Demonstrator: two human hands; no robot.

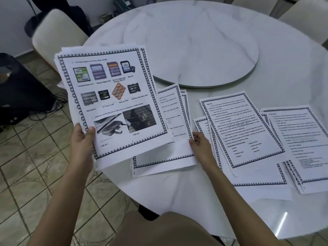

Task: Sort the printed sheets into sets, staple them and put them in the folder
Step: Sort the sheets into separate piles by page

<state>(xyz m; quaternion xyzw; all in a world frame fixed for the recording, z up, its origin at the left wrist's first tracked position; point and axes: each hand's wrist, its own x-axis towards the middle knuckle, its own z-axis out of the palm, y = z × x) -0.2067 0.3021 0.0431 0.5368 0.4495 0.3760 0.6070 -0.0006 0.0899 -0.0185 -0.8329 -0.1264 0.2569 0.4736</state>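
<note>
Printed white bordered sheets (113, 103) gripped by your left hand (82, 141), right hand (199, 145) seemingly pinching nearest paper pile (159, 157); check page order before laying.

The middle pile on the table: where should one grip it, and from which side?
Probably the near edge of the middle pile, from the person's side: the sheets lie flat and fanned, and their lower edges all stick out there, letting fingers slide under all.
</note>
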